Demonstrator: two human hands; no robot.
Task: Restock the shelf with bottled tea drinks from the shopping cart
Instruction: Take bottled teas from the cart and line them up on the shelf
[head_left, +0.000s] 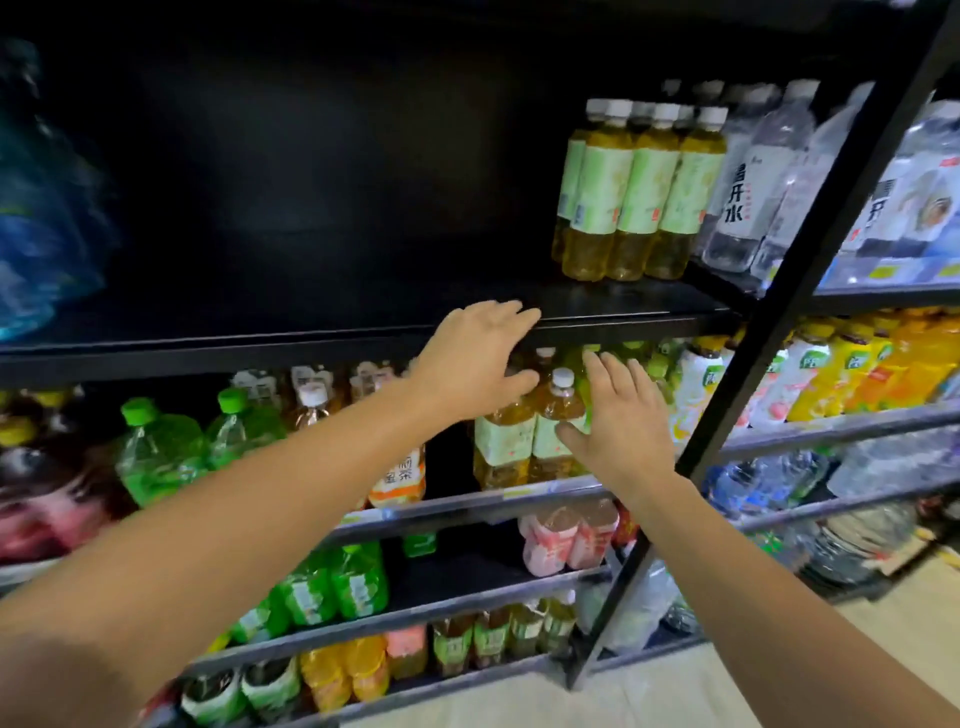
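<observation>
Before the shelf (363, 332), both hands (475, 358) outstretched, open

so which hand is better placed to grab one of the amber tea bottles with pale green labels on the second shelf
Right. The right hand already lies open against the amber tea bottles with pale green labels; the left hand is higher, by the black top shelf edge.

Amber tea bottles (636, 197) with pale green labels and white caps stand upright, clustered at the black shelf's (311, 317) right end.

looks like a small shop, black metal shelves (571, 312) packed with rows of bottled tea (644, 192) and water bottles (753, 197)
</observation>
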